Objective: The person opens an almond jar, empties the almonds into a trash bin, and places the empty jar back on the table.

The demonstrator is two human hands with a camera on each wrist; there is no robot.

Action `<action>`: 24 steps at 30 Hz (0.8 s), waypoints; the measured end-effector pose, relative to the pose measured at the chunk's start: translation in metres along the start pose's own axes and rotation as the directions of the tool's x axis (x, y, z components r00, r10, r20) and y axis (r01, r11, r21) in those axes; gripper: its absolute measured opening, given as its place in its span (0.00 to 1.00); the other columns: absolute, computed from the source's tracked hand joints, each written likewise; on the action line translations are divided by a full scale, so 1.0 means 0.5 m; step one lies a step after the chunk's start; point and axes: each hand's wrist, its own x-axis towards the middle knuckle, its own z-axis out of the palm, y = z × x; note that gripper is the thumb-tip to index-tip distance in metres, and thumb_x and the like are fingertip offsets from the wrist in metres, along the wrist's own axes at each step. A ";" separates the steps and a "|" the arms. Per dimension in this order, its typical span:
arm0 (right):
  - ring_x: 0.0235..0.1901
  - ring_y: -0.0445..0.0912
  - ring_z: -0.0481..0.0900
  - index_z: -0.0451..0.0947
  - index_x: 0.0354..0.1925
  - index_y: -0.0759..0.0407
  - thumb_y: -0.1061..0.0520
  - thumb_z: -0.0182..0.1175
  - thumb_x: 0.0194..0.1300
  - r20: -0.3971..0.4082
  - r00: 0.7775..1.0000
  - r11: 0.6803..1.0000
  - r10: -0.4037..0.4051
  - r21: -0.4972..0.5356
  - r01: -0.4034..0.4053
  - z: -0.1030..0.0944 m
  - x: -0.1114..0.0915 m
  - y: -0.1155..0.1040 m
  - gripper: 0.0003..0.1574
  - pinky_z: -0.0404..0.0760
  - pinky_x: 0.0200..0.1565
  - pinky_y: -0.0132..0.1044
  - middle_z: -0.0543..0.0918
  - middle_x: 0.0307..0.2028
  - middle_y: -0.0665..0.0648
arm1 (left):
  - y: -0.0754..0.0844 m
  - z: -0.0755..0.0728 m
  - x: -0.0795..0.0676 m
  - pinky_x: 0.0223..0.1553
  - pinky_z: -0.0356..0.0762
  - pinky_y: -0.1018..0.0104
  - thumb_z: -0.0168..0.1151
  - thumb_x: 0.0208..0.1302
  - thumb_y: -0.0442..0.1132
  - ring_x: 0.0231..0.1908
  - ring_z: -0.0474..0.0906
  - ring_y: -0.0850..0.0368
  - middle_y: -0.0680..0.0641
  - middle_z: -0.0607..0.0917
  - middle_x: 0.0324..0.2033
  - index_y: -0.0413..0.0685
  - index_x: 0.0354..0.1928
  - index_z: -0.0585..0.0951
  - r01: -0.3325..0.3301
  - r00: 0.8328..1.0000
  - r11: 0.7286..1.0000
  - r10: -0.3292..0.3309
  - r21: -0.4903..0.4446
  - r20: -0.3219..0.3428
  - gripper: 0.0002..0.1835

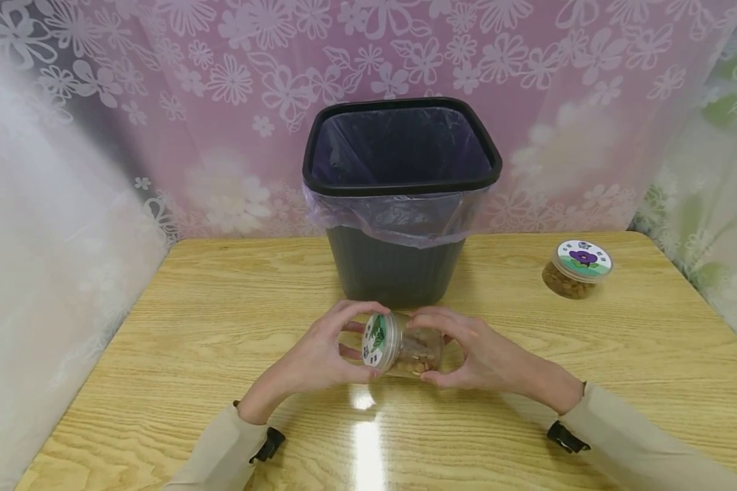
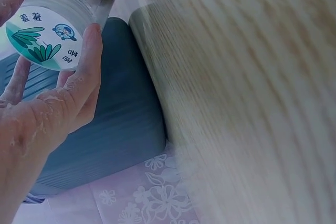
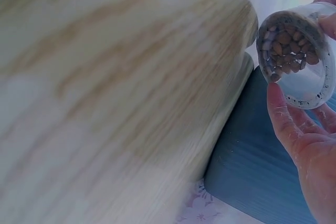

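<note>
A clear plastic jar with small brown pieces inside lies on its side between my hands, its lid facing left. My left hand grips the lid, which is white and green with leaf drawings and dark characters; thumb and fingers spread around its edge. At the other end my right hand holds the jar's body near the base, thumb below and fingers over the top. Through the jar's round bottom in the right wrist view, the brown pieces show gathered on one side.
Just behind my hands stands a dark bin lined with a thin purple bag. Another lidded jar, with a purple flower on top, stands at the back right of the wooden table. Floral curtains hang behind.
</note>
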 end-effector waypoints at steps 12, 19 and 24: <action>0.58 0.47 0.81 0.72 0.66 0.51 0.53 0.80 0.51 0.003 1.000 1.000 -0.002 0.003 0.002 -0.001 0.002 0.003 0.46 0.85 0.51 0.39 0.79 0.62 0.55 | -0.004 -0.001 0.002 0.44 0.88 0.64 0.79 0.49 0.34 0.62 0.76 0.38 0.47 0.72 0.65 0.69 0.67 0.74 0.015 1.000 1.000 -0.015 0.004 -0.009 0.43; 0.60 0.48 0.80 0.72 0.66 0.50 0.53 0.80 0.52 0.007 1.000 1.000 -0.001 -0.001 0.001 -0.001 0.002 0.002 0.46 0.85 0.55 0.43 0.79 0.62 0.53 | -0.005 -0.002 0.003 0.43 0.88 0.64 0.80 0.49 0.36 0.60 0.77 0.39 0.49 0.72 0.65 0.70 0.67 0.74 0.032 0.999 0.999 -0.032 -0.003 -0.013 0.42; 0.60 0.48 0.81 0.73 0.66 0.51 0.53 0.81 0.51 -0.001 1.000 1.000 -0.005 -0.008 0.005 -0.001 0.003 0.002 0.46 0.85 0.55 0.43 0.79 0.62 0.54 | -0.002 -0.002 0.003 0.43 0.88 0.63 0.79 0.49 0.38 0.59 0.78 0.41 0.52 0.73 0.65 0.73 0.67 0.74 0.067 0.997 0.998 -0.067 0.014 -0.028 0.42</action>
